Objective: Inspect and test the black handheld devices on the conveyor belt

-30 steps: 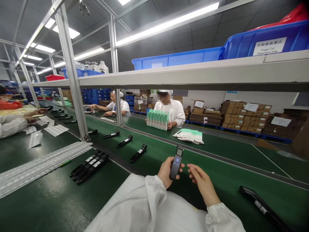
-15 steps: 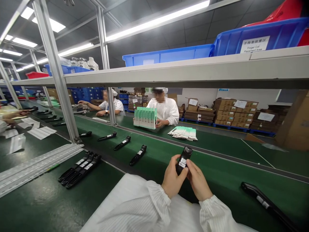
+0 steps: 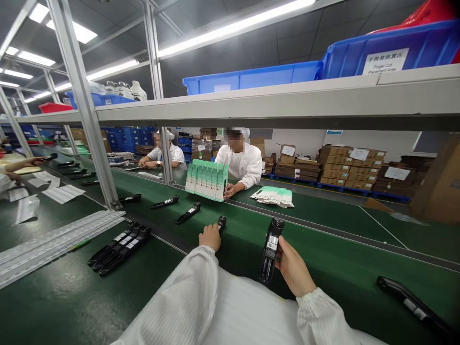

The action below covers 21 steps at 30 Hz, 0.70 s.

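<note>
My right hand [image 3: 293, 266] holds a black handheld device [image 3: 270, 249] upright over the green belt [image 3: 323, 249], its labelled back towards me. My left hand [image 3: 211, 236] reaches out onto the belt and closes over another black device [image 3: 221, 223], of which only the far tip shows. Two more black devices [image 3: 188, 213] lie further left along the belt. Both my arms are in white sleeves.
Three black devices [image 3: 120, 243] lie side by side on the near table at left, beside white strips [image 3: 53, 244]. One device [image 3: 413, 302] lies at lower right. Across the belt a person holds a row of green-white boxes [image 3: 206, 179]; flat cartons [image 3: 275, 196] are stacked nearby. A shelf with blue bins [image 3: 251, 79] runs overhead.
My left hand let go of the held device and moved left and forward onto a device on the belt. My right hand now holds the first device alone, lower than before.
</note>
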### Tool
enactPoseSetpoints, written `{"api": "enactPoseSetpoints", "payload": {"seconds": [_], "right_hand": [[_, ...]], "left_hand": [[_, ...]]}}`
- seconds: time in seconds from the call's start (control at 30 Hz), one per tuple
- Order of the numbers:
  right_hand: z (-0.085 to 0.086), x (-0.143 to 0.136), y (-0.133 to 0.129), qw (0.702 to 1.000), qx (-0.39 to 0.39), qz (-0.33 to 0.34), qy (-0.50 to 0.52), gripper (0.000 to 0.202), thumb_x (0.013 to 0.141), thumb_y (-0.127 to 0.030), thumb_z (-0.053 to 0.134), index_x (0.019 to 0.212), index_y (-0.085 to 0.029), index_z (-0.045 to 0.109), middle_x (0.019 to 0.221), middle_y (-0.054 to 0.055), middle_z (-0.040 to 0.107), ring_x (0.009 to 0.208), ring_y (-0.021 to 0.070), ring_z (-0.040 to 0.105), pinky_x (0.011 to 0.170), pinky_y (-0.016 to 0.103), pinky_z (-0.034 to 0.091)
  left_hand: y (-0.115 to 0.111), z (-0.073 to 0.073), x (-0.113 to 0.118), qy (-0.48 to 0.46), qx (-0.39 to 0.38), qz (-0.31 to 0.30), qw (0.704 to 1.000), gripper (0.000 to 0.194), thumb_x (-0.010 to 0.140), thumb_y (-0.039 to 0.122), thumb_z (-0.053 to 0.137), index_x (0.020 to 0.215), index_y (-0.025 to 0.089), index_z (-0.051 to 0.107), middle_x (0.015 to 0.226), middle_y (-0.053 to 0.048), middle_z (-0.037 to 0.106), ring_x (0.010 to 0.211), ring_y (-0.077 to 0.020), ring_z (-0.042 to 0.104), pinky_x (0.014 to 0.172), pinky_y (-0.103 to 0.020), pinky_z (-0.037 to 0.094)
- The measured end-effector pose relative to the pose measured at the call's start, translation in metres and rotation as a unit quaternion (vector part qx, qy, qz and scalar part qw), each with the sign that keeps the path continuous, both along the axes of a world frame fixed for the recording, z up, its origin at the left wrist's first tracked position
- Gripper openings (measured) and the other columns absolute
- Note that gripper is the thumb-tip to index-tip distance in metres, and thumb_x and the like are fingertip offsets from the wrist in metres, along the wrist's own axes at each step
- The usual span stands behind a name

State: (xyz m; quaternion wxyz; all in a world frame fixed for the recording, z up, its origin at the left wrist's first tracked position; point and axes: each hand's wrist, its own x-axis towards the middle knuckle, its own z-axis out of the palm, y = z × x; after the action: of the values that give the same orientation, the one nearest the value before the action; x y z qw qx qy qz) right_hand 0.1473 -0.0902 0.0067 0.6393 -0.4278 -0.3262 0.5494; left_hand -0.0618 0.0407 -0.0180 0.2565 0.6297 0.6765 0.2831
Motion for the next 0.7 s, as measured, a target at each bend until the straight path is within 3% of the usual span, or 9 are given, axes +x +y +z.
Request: {"api": "enactPoseSetpoints", "payload": {"seconds": [0.1,0.23,0.3,0.4,0.47,0.57,0.63,0.7], "right_hand": [[0.001,0.000,0.000,1.000,-0.005,-0.003,-0.006,0.049,0.064,-0.057,0.062,0.096,-0.019,0.066,0.098,0.007,0.066,0.089,0.0234,0.058,0.065,0.029,0.046],[-0.005,0.006,0.002,0.999,-0.034,0.002,-0.018,0.050,0.065,-0.058,0.060,0.093,-0.017,0.064,0.094,0.009,0.068,0.082,0.0243,0.062,0.065,0.031,0.046],[-0.012,0.013,0.005,0.995,-0.075,-0.002,-0.068,0.047,0.066,-0.060,0.056,0.085,-0.017,0.063,0.084,0.008,0.069,0.072,0.0223,0.063,0.061,0.031,0.045],[-0.027,0.030,0.012,0.969,-0.103,-0.025,-0.223,0.040,0.068,-0.059,0.052,0.071,-0.019,0.061,0.075,0.006,0.067,0.063,0.0199,0.060,0.060,0.030,0.043],[-0.039,0.042,0.017,0.930,-0.091,-0.062,-0.351,0.034,0.068,-0.053,0.053,0.076,-0.021,0.061,0.078,0.006,0.067,0.070,0.0226,0.061,0.065,0.033,0.043],[-0.055,0.057,0.024,0.844,-0.070,-0.125,-0.516,0.031,0.070,-0.041,0.051,0.093,-0.022,0.062,0.092,0.010,0.064,0.086,0.0287,0.058,0.076,0.039,0.041],[-0.061,0.062,0.025,0.801,-0.060,-0.146,-0.577,0.034,0.071,-0.034,0.048,0.099,-0.019,0.061,0.101,0.015,0.061,0.095,0.0317,0.055,0.082,0.043,0.038],[-0.059,0.060,0.024,0.780,-0.045,-0.169,-0.601,0.038,0.072,-0.031,0.046,0.104,-0.017,0.060,0.110,0.017,0.057,0.103,0.0348,0.049,0.085,0.047,0.035]], "left_hand": [[-0.003,0.004,0.010,-0.080,-0.028,-0.029,0.996,0.036,0.072,0.012,0.045,0.109,0.013,0.048,0.117,-0.017,0.049,0.118,-0.0290,0.037,0.091,-0.042,0.033],[-0.015,0.011,0.029,-0.233,-0.093,-0.097,0.963,0.031,0.081,0.023,0.031,0.101,0.014,0.053,0.096,-0.010,0.060,0.083,-0.0174,0.058,0.062,-0.026,0.046],[-0.024,0.013,0.039,-0.398,-0.160,-0.126,0.895,0.031,0.081,0.025,0.029,0.094,0.012,0.055,0.091,-0.010,0.060,0.070,-0.0129,0.057,0.048,-0.019,0.041],[-0.039,0.017,0.054,-0.606,-0.259,-0.142,0.739,0.031,0.079,0.033,0.037,0.091,0.011,0.055,0.082,-0.008,0.060,0.055,-0.0089,0.051,0.036,-0.015,0.028],[-0.049,0.018,0.063,-0.628,-0.286,-0.157,0.706,0.036,0.080,0.041,0.038,0.092,0.011,0.055,0.076,-0.006,0.058,0.050,-0.0080,0.049,0.034,-0.015,0.024],[-0.061,0.018,0.076,-0.604,-0.270,-0.184,0.727,0.040,0.081,0.045,0.037,0.092,0.011,0.056,0.073,-0.005,0.057,0.052,-0.0091,0.048,0.035,-0.016,0.025],[-0.067,0.015,0.084,-0.565,-0.211,-0.175,0.778,0.035,0.081,0.041,0.038,0.090,0.012,0.054,0.073,-0.005,0.057,0.053,-0.0099,0.048,0.037,-0.017,0.025],[-0.071,0.012,0.090,-0.501,-0.115,-0.161,0.842,0.026,0.079,0.038,0.044,0.090,0.015,0.052,0.070,-0.002,0.054,0.054,-0.0093,0.045,0.041,-0.018,0.026]]}}
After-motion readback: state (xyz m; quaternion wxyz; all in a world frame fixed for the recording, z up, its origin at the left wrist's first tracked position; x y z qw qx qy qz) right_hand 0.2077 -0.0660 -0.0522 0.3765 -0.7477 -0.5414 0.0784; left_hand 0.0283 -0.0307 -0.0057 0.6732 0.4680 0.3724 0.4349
